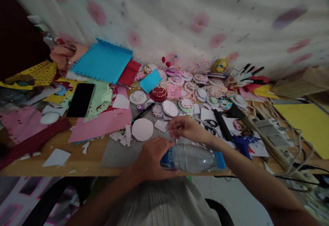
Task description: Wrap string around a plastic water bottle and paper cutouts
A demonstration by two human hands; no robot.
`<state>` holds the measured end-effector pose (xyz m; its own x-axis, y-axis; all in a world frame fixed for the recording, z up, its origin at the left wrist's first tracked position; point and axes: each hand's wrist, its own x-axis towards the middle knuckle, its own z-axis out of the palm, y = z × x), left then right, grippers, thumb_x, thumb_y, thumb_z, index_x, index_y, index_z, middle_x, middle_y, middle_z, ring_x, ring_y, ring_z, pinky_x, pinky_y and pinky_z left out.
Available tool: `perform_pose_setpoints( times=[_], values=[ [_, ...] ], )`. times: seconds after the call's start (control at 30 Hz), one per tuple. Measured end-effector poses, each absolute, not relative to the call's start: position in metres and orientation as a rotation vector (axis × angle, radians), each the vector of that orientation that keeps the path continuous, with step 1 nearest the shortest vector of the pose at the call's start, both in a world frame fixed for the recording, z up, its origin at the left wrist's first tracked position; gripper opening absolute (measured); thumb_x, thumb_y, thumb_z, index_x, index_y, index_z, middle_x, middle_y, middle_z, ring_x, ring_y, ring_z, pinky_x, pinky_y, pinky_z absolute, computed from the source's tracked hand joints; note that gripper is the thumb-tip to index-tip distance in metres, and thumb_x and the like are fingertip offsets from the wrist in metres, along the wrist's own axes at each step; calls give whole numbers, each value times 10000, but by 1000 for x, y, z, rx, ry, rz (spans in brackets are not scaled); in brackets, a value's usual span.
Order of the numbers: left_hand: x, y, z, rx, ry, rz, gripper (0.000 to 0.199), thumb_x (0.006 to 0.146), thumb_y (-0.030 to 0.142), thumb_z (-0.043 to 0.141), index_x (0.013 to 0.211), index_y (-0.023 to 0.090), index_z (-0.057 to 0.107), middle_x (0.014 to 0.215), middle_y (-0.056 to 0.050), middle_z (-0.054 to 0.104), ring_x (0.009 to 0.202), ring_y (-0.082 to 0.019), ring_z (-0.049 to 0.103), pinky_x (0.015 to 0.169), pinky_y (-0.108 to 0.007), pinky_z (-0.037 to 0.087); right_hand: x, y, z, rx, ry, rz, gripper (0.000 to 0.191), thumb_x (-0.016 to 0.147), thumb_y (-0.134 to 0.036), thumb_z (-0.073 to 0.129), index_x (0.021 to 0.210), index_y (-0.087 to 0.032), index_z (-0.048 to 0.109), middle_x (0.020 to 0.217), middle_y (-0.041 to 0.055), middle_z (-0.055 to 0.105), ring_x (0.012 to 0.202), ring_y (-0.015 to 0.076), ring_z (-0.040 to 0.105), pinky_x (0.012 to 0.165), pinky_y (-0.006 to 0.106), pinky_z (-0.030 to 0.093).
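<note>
A clear plastic bottle (196, 158) with a blue cap and a blue label lies on its side at the table's front edge, cap end to the right. My left hand (155, 158) is wrapped round its label end. Just above the bottle, my right hand (189, 129) is closed in a pinch near the left hand's fingertips. Whatever it holds is too small to make out. Left of the hands lies a white paper disc (142, 129) on a grey mat (115, 155). Behind the right hand are scissors (211, 125) and white paper scraps.
Several decorated paper discs (158, 94) crowd the back. A phone (81, 99) and coloured sheets (102, 61) lie left. On the right are a blue glue gun (244, 145), a power strip (276, 147) with cables, and a cup of pens (238, 78).
</note>
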<state>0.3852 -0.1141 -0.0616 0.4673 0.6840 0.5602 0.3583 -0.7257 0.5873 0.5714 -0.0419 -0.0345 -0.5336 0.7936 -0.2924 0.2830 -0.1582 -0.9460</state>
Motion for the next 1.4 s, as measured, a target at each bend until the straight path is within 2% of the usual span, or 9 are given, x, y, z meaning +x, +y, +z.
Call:
perform_pose_setpoints(
  times=[0.17, 0.37, 0.43, 0.57, 0.73, 0.87, 1.07, 1.23, 1.4],
  values=[
    [388, -116, -63, 2380, 895, 1159, 490, 704, 491, 697, 1048, 180, 538, 898, -78, 713, 814, -250, 681, 718, -365, 543, 568, -36, -24, -1223, -1852, 1704, 108, 698, -262, 666, 737, -194, 590, 625, -19, 636, 524, 121, 564, 522, 255, 467],
    [404, -120, -68, 2383, 1270, 1067, 476, 622, 383, 791, 976, 177, 548, 903, -81, 699, 834, -266, 664, 720, -378, 547, 577, -35, 18, -1198, -2075, 1573, 122, 787, -297, 648, 786, -198, 578, 654, -26, 603, 584, 123, 538, 565, 248, 428],
    [410, -121, -69, 2364, 1381, 1044, 498, 603, 367, 813, 982, 181, 548, 899, -71, 693, 834, -268, 658, 714, -382, 543, 578, -41, 31, -1239, -2239, 1375, 107, 867, -296, 582, 828, -197, 583, 686, -13, 607, 625, 134, 549, 586, 250, 420],
    [416, -121, -66, 2288, 1529, 994, 497, 583, 345, 833, 961, 199, 545, 886, -49, 683, 826, -263, 647, 692, -372, 527, 574, -64, 40, -1170, -2493, 893, 198, 985, -270, 436, 909, -187, 599, 813, 45, 648, 747, 164, 585, 692, 286, 446],
    [410, -121, -63, 2080, 1675, 1077, 394, 648, 289, 747, 963, 222, 522, 888, -32, 660, 852, -251, 624, 710, -356, 504, 558, -97, 23, -1034, -2348, 351, 168, 957, -153, 449, 949, -204, 608, 980, 65, 672, 976, 227, 556, 881, 412, 404],
    [403, -121, -64, 1984, 1694, 1181, 400, 667, 300, 700, 1005, 216, 502, 888, -42, 648, 841, -258, 619, 694, -370, 500, 545, -115, -4, -1037, -2154, 40, 181, 893, -137, 491, 970, -248, 611, 965, 36, 659, 979, 245, 536, 934, 493, 366],
    [394, -119, -60, 1838, 1680, 1241, 371, 666, 362, 718, 952, 227, 524, 827, -19, 650, 782, -237, 628, 649, -347, 485, 528, -126, -24, -1030, -1967, 118, 252, 886, -97, 463, 993, -259, 622, 856, 24, 613, 893, 223, 548, 1047, 552, 316],
    [389, -113, -62, 1831, 1619, 1244, 400, 661, 375, 733, 971, 208, 545, 835, -34, 654, 803, -249, 631, 667, -361, 498, 525, -123, -28, -1015, -1886, 198, 228, 914, -134, 458, 953, -255, 647, 836, 24, 625, 860, 219, 576, 1034, 556, 309],
    [387, -112, -65, 1839, 1562, 1315, 385, 673, 347, 732, 984, 204, 555, 828, -33, 656, 792, -231, 630, 691, -355, 506, 527, -121, -29, -973, -1860, 239, 213, 933, -158, 457, 912, -238, 652, 816, 29, 639, 850, 216, 582, 953, 488, 380]
  ],
)
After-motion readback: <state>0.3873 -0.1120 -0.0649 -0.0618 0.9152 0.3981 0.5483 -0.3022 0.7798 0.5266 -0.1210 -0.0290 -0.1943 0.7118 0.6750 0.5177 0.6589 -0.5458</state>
